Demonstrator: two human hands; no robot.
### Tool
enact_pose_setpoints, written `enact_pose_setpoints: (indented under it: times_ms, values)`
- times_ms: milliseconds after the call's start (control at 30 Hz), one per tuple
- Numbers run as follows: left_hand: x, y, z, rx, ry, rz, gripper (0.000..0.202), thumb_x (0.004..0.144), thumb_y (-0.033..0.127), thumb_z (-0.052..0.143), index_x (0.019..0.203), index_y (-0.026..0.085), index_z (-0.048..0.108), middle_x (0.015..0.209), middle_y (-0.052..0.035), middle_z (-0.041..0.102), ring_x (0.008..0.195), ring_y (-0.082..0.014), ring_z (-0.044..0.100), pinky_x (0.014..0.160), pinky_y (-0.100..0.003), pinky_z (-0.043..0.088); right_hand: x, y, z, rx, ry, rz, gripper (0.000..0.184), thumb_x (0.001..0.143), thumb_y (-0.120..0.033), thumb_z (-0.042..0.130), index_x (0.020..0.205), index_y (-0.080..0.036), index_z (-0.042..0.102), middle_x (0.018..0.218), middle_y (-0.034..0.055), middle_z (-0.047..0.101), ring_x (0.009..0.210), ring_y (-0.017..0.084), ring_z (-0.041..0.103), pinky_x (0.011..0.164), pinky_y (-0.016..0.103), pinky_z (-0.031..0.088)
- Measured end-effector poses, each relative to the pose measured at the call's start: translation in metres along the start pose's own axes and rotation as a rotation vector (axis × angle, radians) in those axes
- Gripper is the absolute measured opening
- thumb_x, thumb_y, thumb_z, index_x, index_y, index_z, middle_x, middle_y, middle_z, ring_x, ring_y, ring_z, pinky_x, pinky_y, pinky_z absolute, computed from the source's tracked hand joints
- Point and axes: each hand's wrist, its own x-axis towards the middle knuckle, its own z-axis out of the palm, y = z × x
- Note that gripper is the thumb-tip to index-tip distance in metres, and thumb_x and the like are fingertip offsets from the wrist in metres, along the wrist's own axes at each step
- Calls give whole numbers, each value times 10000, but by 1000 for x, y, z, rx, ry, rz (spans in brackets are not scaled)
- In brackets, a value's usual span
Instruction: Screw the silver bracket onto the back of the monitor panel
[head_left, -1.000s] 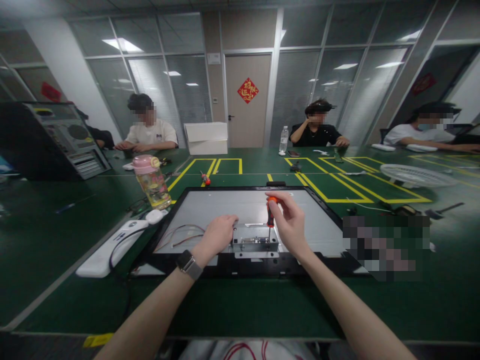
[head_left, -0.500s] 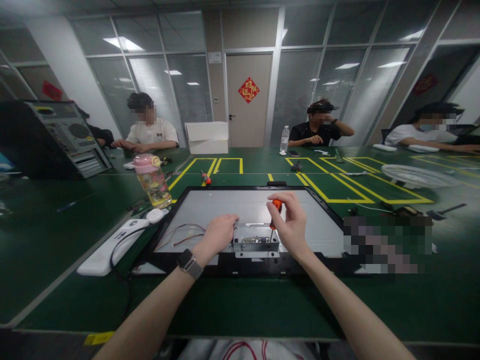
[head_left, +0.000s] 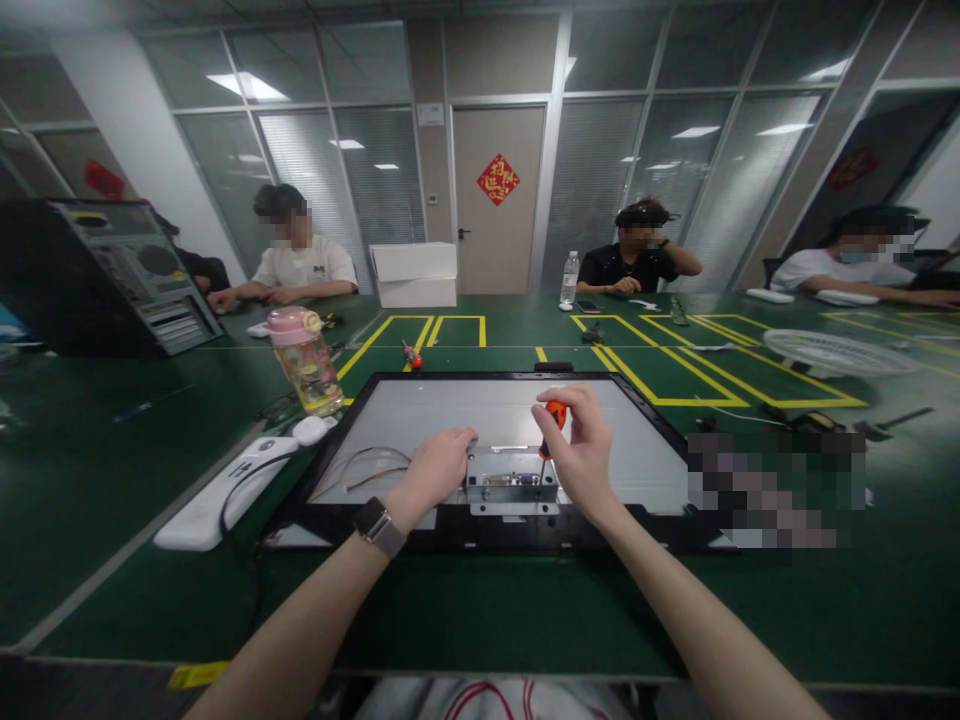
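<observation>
A flat panel with a black frame [head_left: 645, 420] and a grey back lies before me on the table. A metal bracket [head_left: 487, 466] with connectors stands at its near edge. My right hand [head_left: 585, 440] is closed around the orange handle of a screwdriver [head_left: 555, 413], held upright with its shaft pointing down at the bracket's right part. The tip is too small to make out. My left hand [head_left: 441, 462] rests at the bracket's left end, its fingers together against it; the fingertips are partly hidden. Thin wires [head_left: 367, 470] lie on the panel beside my left hand.
Left of the panel are a white power strip [head_left: 225, 495] with a black cable and a pink-lidded bottle [head_left: 304, 365]. A computer case [head_left: 112, 275] stands far left. Loose parts and a white round frame [head_left: 836, 350] lie to the right. Several people sit across the table.
My right hand's grip on the screwdriver handle has shifted slightly, the handle leaning a little differently. My left hand and the panel stay in place. A person across lowers an arm slightly.
</observation>
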Motion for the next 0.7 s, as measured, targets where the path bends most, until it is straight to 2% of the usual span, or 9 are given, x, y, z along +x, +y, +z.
enact_pose_setpoints:
  times_ms: [167, 233, 400, 567, 700]
  values:
    - [0, 0, 0, 0, -5, -1, 365, 910, 77, 377, 1188, 157, 600, 1142, -111, 686, 1097, -217, 621, 966, -336, 458, -2, 1, -3, 85, -49, 56, 266, 983, -221, 396, 1055, -235, 653, 937, 55, 644, 871, 198, 611, 773, 382, 464]
    - [-1, 0, -1, 6, -11, 0, 363, 912, 79, 374, 1187, 153, 599, 1141, -115, 687, 1088, -221, 625, 959, -341, 461, -2, 2, -2, 80, -33, 61, 229, 971, -224, 442, 1057, -242, 654, 913, 49, 643, 855, 198, 609, 766, 383, 465]
    - [-1, 2, -3, -2, -11, -10, 356, 919, 78, 371, 1180, 162, 600, 1128, -117, 689, 1091, -217, 624, 957, -338, 458, -1, 5, -1, 4, 47, 29, 84, 886, -241, 609, 932, -248, 678, 890, 39, 590, 847, 198, 577, 766, 383, 458]
    - [-2, 1, -3, 3, -12, -8, 362, 923, 85, 365, 1195, 158, 592, 1128, -120, 685, 1085, -224, 623, 948, -345, 461, 0, 2, -3, 76, 1, 66, 251, 966, -234, 439, 1015, -244, 685, 945, 55, 639, 863, 195, 602, 776, 387, 466]
    - [-2, 1, -2, 2, -6, 1, 369, 915, 79, 368, 1198, 150, 594, 1131, -121, 686, 1076, -229, 626, 950, -351, 463, 0, 3, -3, 76, 25, 81, 198, 941, -236, 495, 1020, -247, 677, 922, 52, 644, 832, 197, 599, 767, 383, 467]
